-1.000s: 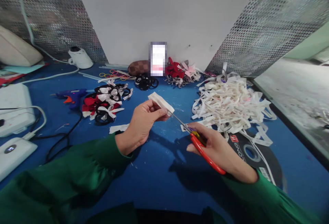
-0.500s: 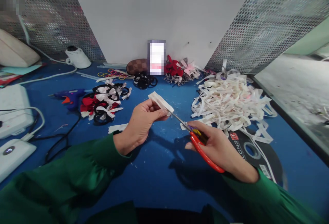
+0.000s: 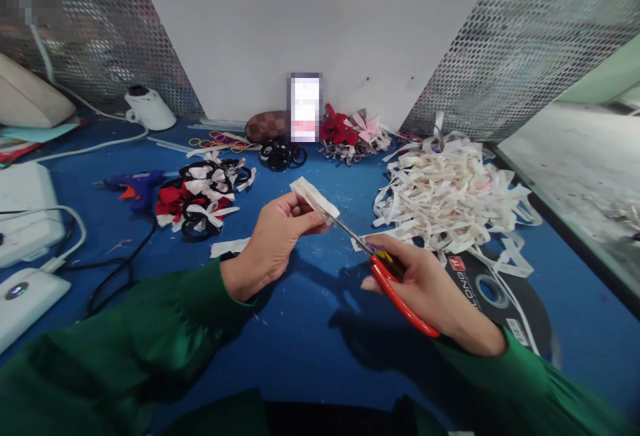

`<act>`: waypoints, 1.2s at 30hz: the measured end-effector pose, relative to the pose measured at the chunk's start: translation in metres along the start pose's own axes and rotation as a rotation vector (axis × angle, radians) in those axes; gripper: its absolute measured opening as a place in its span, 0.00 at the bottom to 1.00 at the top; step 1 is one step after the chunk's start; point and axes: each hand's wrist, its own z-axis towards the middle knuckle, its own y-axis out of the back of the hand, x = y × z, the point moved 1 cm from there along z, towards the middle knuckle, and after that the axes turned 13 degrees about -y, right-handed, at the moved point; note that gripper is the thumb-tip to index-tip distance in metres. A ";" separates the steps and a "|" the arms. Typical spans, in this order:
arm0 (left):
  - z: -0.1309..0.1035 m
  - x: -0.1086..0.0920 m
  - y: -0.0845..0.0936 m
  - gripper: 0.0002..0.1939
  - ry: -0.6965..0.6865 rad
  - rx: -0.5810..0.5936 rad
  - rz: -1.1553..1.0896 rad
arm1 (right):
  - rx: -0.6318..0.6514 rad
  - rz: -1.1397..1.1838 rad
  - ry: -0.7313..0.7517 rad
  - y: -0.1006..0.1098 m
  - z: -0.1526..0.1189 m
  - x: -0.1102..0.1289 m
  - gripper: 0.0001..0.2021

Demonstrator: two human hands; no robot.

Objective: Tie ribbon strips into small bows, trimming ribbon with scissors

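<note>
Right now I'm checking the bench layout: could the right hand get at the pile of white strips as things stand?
Probably yes: the pile of white strips lies just beyond the right hand, with nothing standing between, though that hand holds red-handled scissors.

Ribbon heap (image 3: 445,196) behind scissors (image 3: 386,281) at right, glue gun (image 3: 143,189) left

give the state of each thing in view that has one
White strip: held in left hand
Red-handled scissors: in right hand, blade opening unclear
Phone: upright, screen lit
Glue gun: on its side
White ribbons: heaped, tangled
Black reel: lying flat
White box: display lit
</note>
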 end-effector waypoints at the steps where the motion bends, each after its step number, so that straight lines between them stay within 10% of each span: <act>1: 0.000 0.000 0.000 0.12 0.000 0.000 -0.001 | -0.003 -0.003 0.002 0.000 0.000 0.000 0.21; 36: -0.002 0.002 -0.001 0.13 -0.009 -0.001 0.008 | 0.009 -0.046 0.006 -0.001 -0.002 0.002 0.20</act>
